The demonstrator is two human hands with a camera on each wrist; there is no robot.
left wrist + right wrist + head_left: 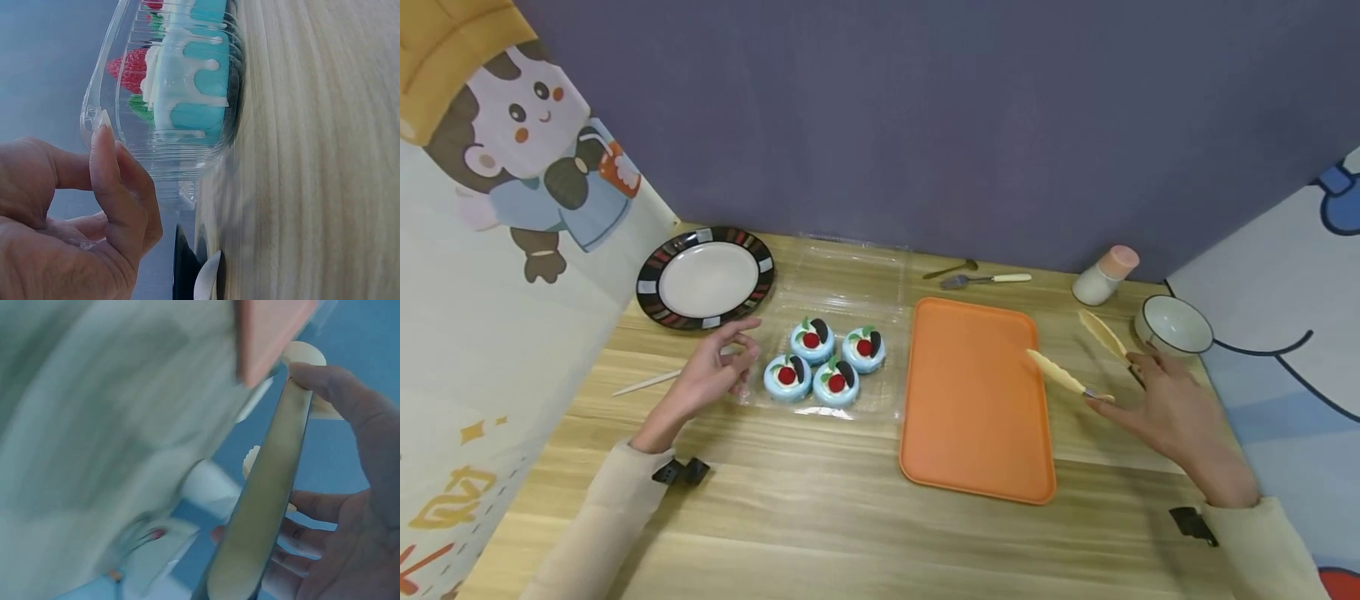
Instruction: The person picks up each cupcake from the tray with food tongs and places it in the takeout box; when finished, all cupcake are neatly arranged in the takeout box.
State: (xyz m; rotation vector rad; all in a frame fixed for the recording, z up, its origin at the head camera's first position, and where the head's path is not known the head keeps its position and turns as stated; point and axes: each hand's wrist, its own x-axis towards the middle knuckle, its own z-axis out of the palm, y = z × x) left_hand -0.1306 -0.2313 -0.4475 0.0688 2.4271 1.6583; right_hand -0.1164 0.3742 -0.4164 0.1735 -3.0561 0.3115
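Observation:
My right hand [1165,408] holds food tongs [1101,333] with cream-coloured tips, their two arms spread apart. One tip overlaps the right edge of the orange tray [976,417] in the head view. In the right wrist view, the thumb lies along one tong arm [262,487]. My left hand [713,371], fingers loosely bent, is beside the left edge of a clear plastic box [868,404]; in the left wrist view a fingertip is right at the box's rim. Several light-blue cakes [837,383] with red berries, green leaves and dark biscuits sit inside, under no lid.
Behind the left hand stands a black-rimmed plate [707,279]. A thin pale stick-like utensil [643,383] lies beside that hand. Along the back wall are a small spoon [951,270] and a fork [988,280]. A pink-capped white bottle [1097,283] and a bowl [1176,323] stand right.

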